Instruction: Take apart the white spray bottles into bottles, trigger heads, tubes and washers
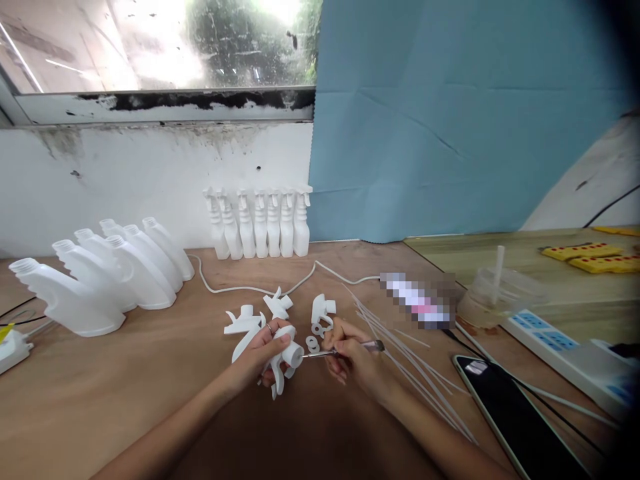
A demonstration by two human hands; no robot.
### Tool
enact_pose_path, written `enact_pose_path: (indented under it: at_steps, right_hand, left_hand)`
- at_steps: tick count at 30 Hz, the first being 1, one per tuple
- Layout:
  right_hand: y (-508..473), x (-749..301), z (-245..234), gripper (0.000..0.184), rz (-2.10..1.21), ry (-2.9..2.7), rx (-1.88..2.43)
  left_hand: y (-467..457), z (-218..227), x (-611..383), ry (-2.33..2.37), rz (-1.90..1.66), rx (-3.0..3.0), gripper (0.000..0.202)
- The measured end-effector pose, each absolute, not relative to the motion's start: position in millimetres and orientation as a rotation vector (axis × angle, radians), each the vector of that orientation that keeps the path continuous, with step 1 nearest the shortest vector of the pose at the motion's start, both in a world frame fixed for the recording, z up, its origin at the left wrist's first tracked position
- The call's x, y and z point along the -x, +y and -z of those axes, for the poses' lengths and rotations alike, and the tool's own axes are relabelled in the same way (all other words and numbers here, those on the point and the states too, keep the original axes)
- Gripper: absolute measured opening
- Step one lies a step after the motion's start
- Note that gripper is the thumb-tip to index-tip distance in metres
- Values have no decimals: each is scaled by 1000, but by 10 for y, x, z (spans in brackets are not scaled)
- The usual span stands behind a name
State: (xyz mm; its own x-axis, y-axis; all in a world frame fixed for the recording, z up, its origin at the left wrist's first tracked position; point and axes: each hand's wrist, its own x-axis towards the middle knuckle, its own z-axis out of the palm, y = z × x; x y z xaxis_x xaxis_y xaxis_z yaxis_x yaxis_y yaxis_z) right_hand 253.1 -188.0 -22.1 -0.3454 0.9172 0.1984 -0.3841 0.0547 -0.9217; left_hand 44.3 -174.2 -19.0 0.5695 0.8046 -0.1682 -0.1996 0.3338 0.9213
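Observation:
My left hand (265,350) is closed around a white trigger spray head (286,360), its round collar turned to the right. In my right hand (353,350) is a slim metal tool (320,354) with a dark, wider end. The tool's thin tip meets the collar's opening; how deep it reaches cannot be seen. Just beyond my hands lie more white spray heads, one at the left (244,321), one in the middle (278,304) and one at the right (323,311). Small white rings (313,343) rest between my hands.
Several white bottles without heads (85,293) stand at the left. A row of bottles with spray heads (260,227) lines the wall. Thin white tubes (415,370), a phone (515,413), a power strip (555,353) and a clear container (493,293) are at the right. Cables cross the table.

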Motion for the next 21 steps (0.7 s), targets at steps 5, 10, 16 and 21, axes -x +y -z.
enact_pose_path:
  at_steps: [5,10,16,21]
  right_hand:
    - [-1891,-2402,208,12,-1449,-1352,544]
    - [-1943,-2343,192,13,-1351,-1519,537]
    - [-1955,-2421,130,45,-484,-2173,578]
    - [-1941,-2435,168,48,-245,-2257,521]
  left_hand:
    - [-1695,193,-428,641,-918,-872,35]
    - [-1695,176,-416,672,-880,-711,32]
    - [-1745,173,-423,682,-828,-656,36]
    - [-1765,114,-433,711,-912,-807,38]
